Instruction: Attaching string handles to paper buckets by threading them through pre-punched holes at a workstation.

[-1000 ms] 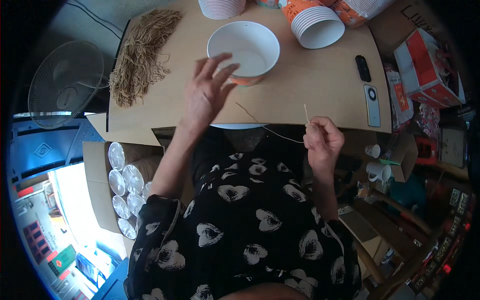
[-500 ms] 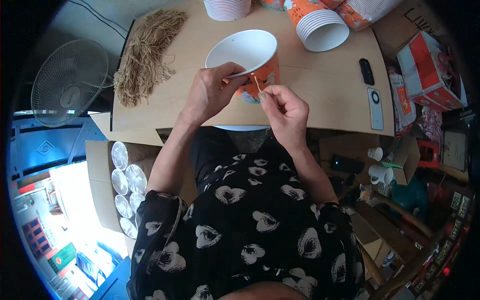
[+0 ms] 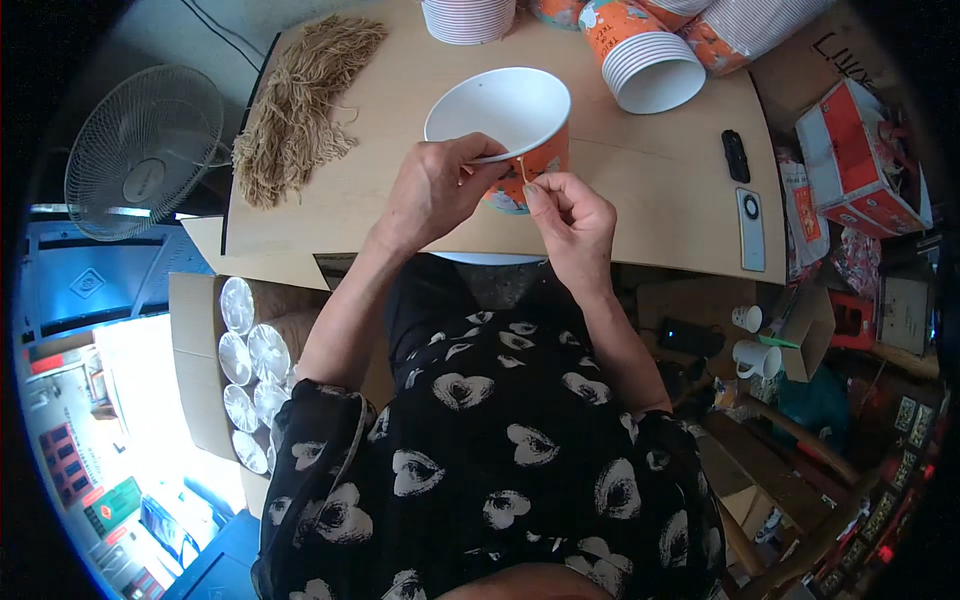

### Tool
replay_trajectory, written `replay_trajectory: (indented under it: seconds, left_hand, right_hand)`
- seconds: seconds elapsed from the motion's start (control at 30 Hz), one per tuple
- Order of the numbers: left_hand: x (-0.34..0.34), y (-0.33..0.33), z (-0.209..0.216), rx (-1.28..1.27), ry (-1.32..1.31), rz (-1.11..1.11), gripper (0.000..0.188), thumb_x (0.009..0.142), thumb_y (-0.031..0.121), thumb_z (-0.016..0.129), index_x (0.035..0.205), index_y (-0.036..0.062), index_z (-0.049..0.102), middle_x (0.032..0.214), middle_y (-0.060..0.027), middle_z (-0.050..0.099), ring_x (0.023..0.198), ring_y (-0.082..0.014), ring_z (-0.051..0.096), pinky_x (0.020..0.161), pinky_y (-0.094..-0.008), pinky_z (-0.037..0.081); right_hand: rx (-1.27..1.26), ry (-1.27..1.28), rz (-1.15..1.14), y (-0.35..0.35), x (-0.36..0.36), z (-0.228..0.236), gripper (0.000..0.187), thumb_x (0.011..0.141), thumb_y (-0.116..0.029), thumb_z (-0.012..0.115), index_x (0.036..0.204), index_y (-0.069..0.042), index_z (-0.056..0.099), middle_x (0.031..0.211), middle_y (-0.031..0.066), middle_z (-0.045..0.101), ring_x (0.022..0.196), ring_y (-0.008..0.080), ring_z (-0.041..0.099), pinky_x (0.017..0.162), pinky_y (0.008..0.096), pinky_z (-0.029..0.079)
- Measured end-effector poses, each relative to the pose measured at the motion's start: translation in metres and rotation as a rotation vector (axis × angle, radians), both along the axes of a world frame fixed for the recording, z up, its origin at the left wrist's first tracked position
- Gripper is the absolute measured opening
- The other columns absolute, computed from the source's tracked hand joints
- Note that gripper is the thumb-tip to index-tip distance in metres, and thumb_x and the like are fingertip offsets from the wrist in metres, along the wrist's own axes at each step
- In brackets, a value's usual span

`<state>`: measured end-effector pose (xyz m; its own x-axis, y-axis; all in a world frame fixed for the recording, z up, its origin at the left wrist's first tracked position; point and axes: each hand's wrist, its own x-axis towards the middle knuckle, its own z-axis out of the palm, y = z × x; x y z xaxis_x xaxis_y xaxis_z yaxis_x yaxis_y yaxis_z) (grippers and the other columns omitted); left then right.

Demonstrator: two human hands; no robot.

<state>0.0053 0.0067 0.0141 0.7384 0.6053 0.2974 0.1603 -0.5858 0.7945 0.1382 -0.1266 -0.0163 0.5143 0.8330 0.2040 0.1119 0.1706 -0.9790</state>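
An orange paper bucket [image 3: 545, 158] with a white inside stands on the table, tipped slightly toward me. My left hand [image 3: 440, 190] grips its near rim, thumb outside and fingers over the edge. Just below that rim, a short tan cord [image 3: 523, 170] comes out of the bucket's side. My right hand [image 3: 572, 225] pinches the cord's end between thumb and forefinger. A small hole shows in the far wall of the bucket. Up and to the left lies a bundle of tan cords [image 3: 305, 110].
Stacked orange and white buckets [image 3: 655, 80] lie at the back right, beside an upright white stack [image 3: 468, 20]. A phone [image 3: 751, 228] and a black object [image 3: 734, 155] rest near the table's right edge. A fan [image 3: 145, 150] stands left; a carton of wrapped cups [image 3: 240, 360] sits below it.
The view has shifted slightly. My right hand still pinches the cord, its fingertips now a little closer to the bucket. The left hand keeps its hold on the rim.
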Motion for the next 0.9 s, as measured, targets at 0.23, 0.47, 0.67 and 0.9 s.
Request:
replay_trajectory:
  seconds: [0.23,0.47,0.67,0.9]
  left_hand:
    - [0.0001,-0.0027,0.0023,-0.002,-0.003,0.01,0.013,0.088,0.01,0.07,0.098,0.0012,0.071,0.081,-0.0137,0.073,0.071,-0.0246,0.074,0.066,-0.0336,0.058]
    - [-0.0008,-0.0041,0.0042,-0.021,0.092,-0.014,0.013,0.092,0.005,0.067,0.102,-0.0027,0.07,0.089,-0.0115,0.076,0.083,-0.0149,0.073,0.074,-0.0303,0.059]
    - [-0.0011,-0.0049,0.0051,-0.014,0.092,-0.016,0.014,0.092,0.006,0.067,0.103,-0.0025,0.07,0.088,-0.0113,0.076,0.083,-0.0152,0.073,0.074,-0.0299,0.059]
    - [-0.0008,-0.0074,0.0077,-0.026,0.101,-0.019,0.014,0.093,0.006,0.066,0.103,-0.0023,0.07,0.088,-0.0112,0.076,0.083,-0.0155,0.073,0.073,-0.0303,0.059]
  right_hand:
    - [0.002,0.022,0.029,-0.0066,-0.0016,0.003,0.009,0.096,-0.006,0.067,0.094,0.002,0.064,0.067,-0.0058,0.058,0.059,-0.001,0.045,0.052,0.0184,0.035]
    - [-0.011,0.035,0.02,-0.0069,0.0001,0.0029,0.011,0.097,-0.008,0.066,0.094,0.003,0.065,0.068,-0.0055,0.058,0.059,-0.0009,0.046,0.052,0.018,0.035]
    - [-0.024,0.066,0.036,-0.0071,0.0007,0.0016,0.013,0.097,-0.009,0.066,0.095,0.004,0.065,0.068,-0.005,0.059,0.059,-0.0009,0.047,0.053,0.018,0.036]
    - [-0.066,0.163,0.044,-0.0079,0.0018,0.0039,0.013,0.097,-0.01,0.066,0.095,0.003,0.066,0.069,-0.0057,0.06,0.061,-0.0013,0.047,0.054,0.0177,0.036]
